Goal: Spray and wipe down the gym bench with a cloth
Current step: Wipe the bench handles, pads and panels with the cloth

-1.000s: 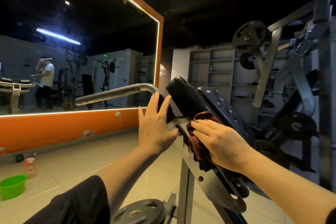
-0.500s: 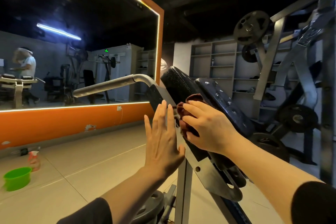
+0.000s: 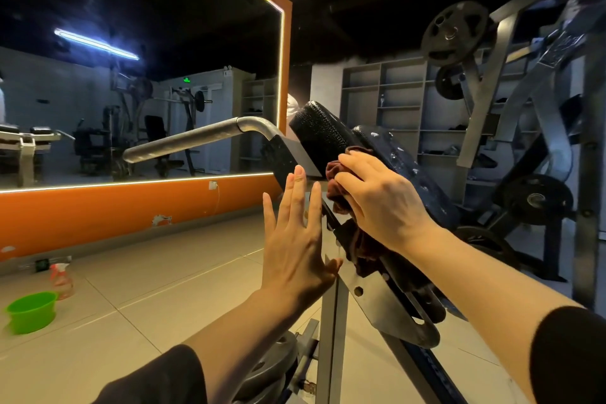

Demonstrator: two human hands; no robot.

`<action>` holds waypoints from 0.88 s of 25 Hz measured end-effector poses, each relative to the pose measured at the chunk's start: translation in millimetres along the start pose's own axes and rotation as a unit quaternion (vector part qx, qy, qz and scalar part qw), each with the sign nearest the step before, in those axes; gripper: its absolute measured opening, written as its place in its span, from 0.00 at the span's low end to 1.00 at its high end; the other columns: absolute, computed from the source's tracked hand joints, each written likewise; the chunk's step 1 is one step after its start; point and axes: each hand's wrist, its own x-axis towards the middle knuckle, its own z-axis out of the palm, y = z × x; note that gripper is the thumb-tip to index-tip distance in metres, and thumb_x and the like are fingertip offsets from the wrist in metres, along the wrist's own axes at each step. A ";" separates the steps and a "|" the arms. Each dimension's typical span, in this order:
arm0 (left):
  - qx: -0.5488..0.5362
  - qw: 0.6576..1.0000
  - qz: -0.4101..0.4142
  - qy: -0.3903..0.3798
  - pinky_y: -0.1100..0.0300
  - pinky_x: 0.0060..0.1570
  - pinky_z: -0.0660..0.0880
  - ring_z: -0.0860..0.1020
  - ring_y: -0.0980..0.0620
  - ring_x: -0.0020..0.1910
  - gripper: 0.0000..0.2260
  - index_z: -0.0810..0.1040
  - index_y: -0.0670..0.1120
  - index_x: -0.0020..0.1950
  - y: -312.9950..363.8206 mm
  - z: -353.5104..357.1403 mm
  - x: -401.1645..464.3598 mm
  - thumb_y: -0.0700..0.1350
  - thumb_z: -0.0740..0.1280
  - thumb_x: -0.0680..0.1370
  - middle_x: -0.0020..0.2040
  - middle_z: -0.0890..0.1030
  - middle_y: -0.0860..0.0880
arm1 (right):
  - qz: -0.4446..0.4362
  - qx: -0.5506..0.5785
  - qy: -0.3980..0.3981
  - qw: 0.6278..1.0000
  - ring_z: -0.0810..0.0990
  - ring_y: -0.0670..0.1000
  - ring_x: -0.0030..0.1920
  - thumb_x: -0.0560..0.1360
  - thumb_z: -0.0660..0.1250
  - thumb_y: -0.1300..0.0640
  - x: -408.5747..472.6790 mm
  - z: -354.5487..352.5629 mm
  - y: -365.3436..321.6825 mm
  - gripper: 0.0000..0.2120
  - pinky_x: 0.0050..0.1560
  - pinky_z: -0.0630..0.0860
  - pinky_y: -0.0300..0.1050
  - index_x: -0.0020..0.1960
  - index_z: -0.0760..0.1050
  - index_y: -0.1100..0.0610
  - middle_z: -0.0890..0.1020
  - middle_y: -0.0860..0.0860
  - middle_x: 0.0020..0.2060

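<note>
Wiping step: right hand [image 3: 383, 203] presses the maroon cloth [image 3: 341, 174] against the wet bench pad [image 3: 328, 138]; left hand [image 3: 295, 239] hovers spread, flat; next, sweep down the droplets

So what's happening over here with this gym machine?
A person is cleaning an angled bench pad on a weight machine. The right hand presses a dark red cloth against the side of the pad, fingers curled over it. The left hand is open, fingers straight, beside the metal frame. Droplets show on the neighbouring pad. A spray bottle and a green bowl sit on the floor by the mirror wall.
</note>
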 end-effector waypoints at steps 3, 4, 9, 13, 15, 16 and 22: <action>0.011 1.000 0.004 0.003 0.40 0.74 0.39 0.41 0.43 0.78 0.53 0.52 0.46 0.79 -2.4 -0.4 0.5 0.65 0.74 0.64 0.79 0.43 0.42 | -0.010 0.007 0.001 1.000 0.77 0.61 0.63 0.73 0.70 0.60 1.2 7.9 -3.9 0.14 0.62 0.73 0.53 0.58 0.80 0.63 0.79 0.60 0.60; 0.013 1.000 0.004 0.004 0.38 0.74 0.39 0.42 0.43 0.78 0.53 0.52 0.46 0.79 -2.4 -0.9 0.2 0.65 0.74 0.63 0.79 0.43 0.42 | -0.015 0.016 0.002 1.000 0.76 0.60 0.64 0.75 0.67 0.57 -5.1 6.6 -3.4 0.14 0.64 0.71 0.52 0.58 0.80 0.62 0.79 0.59 0.61; 0.013 1.000 0.009 0.010 0.34 0.70 0.44 0.48 0.41 0.77 0.52 0.56 0.47 0.77 -0.3 -4.2 -1.4 0.63 0.77 0.60 0.79 0.47 0.42 | -0.070 0.005 -0.043 0.997 0.76 0.58 0.65 0.76 0.61 0.52 -47.1 -7.6 0.0 0.17 0.69 0.65 0.50 0.59 0.80 0.59 0.79 0.56 0.62; -0.025 0.999 0.025 0.020 0.34 0.72 0.39 0.45 0.42 0.77 0.52 0.56 0.47 0.77 5.2 -14.5 -4.3 0.59 0.77 0.61 0.79 0.48 0.40 | -0.134 0.008 -0.074 0.988 0.79 0.55 0.61 0.76 0.61 0.52 -84.1 -22.3 10.3 0.15 0.67 0.67 0.50 0.56 0.82 0.57 0.81 0.54 0.59; -0.025 0.996 0.080 0.012 0.34 0.71 0.42 0.46 0.41 0.77 0.51 0.58 0.44 0.77 16.4 -17.7 -10.1 0.56 0.77 0.60 0.78 0.51 0.40 | -0.157 0.004 -0.082 0.984 0.80 0.55 0.60 0.74 0.66 0.54 -95.6 -28.2 12.7 0.14 0.65 0.68 0.50 0.56 0.82 0.57 0.82 0.54 0.58; -0.023 0.994 0.102 -0.005 0.33 0.71 0.44 0.47 0.42 0.77 0.51 0.58 0.43 0.77 22.9 -17.4 -12.8 0.56 0.77 0.60 0.78 0.52 0.40 | -0.157 0.003 -0.081 0.984 0.80 0.55 0.60 0.73 0.68 0.55 -94.7 -29.5 12.9 0.14 0.65 0.69 0.50 0.56 0.82 0.58 0.82 0.54 0.57; -0.128 0.987 0.029 -0.094 0.43 0.73 0.33 0.39 0.48 0.77 0.50 0.39 0.44 0.78 39.9 -13.8 -10.2 0.54 0.72 0.72 0.79 0.44 0.46 | -0.049 -0.003 -0.080 0.996 0.77 0.59 0.63 0.68 0.75 0.63 -18.9 -19.2 6.6 0.19 0.62 0.73 0.51 0.59 0.79 0.62 0.79 0.59 0.61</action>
